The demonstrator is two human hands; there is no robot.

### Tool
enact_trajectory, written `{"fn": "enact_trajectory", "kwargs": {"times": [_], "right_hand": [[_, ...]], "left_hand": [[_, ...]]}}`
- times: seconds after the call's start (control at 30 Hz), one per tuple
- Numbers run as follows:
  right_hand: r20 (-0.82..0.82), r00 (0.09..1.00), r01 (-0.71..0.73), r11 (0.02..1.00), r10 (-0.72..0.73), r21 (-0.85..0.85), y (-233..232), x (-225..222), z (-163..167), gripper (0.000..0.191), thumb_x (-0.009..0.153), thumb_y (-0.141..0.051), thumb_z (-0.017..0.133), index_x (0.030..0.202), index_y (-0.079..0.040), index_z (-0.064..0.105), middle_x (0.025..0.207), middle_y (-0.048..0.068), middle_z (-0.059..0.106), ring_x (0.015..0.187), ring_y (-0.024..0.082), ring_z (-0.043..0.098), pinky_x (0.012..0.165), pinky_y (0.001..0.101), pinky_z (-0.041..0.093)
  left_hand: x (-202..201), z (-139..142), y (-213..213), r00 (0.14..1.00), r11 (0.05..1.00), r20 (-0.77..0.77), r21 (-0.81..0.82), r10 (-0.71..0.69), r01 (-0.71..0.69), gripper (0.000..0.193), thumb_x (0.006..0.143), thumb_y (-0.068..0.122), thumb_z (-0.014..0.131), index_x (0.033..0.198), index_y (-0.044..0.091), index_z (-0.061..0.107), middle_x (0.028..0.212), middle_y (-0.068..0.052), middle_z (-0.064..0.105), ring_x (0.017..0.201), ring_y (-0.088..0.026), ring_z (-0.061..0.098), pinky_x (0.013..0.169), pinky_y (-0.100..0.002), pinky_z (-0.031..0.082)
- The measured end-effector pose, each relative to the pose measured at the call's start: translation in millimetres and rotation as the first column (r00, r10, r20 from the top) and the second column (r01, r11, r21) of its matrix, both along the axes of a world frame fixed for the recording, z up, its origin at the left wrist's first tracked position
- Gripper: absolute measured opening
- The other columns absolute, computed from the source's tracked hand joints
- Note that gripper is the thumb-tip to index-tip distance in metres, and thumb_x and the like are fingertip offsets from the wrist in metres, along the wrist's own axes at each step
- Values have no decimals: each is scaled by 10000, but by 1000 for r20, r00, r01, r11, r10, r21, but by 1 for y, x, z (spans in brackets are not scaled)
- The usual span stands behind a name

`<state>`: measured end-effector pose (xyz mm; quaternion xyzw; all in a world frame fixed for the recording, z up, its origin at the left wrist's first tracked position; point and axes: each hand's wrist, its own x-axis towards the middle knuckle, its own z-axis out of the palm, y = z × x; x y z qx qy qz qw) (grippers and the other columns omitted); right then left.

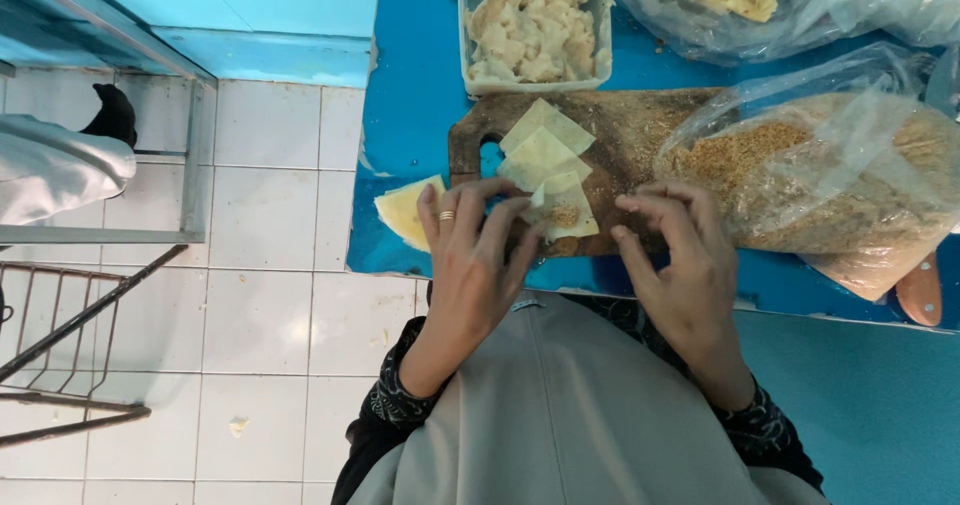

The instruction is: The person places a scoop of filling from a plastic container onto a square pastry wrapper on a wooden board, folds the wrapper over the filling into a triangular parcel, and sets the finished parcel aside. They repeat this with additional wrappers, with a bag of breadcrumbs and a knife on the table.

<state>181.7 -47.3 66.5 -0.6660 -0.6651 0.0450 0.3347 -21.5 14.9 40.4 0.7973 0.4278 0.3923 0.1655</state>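
Bare blue bench [410, 135] lies open left of the wooden board [630, 130], while the crumb bag [830, 175] crowds the right hand [680, 265] and the filling tub [535, 30] blocks the far edge.
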Motion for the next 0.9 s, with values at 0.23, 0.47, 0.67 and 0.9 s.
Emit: {"fn": "enact_trajectory", "kwargs": {"times": [0.23,0.47,0.67,0.9], "right_hand": [[177,984,-7,1000,6,6,-13,-6,-2,207,900,-64,793,1100,-118,790,1130,91,575,936,243,606,772,365,504],[165,986,16,1000,-16,0,-14,-6,-3,262,908,-29,772,1151,-123,786,1174,97,572,907,220,613,805,378,511],[159,987,-39,999,37,5,-12,-7,-6,263,927,-55,766,1185,-101,758,1183,109,566,998,270,630,820,373,521],[-34,995,-94,995,93,-30,-5,-10,-5,297,945,-39,740,1232,-112,734,1216,94,607,1003,232,654,827,355,533]], "left_hand": [[1,-2,2,998,998,-11,23,62,-62,211,949,138,754,1134,62,685,1248,-88,607,1194,-309,550,1180,-626,242],[5,-3,1,990,990,-39,36,136,-134,241,961,119,734,1176,29,675,1282,-91,599,1226,-315,543,1179,-643,223],[9,-6,5,984,984,-65,66,168,-164,169,947,118,740,1091,59,674,1269,-99,586,1222,-317,531,1159,-658,217],[11,-2,0,994,993,-24,62,105,-103,137,939,69,727,1060,67,664,1200,-76,613,1176,-304,561,1165,-625,258]]}}
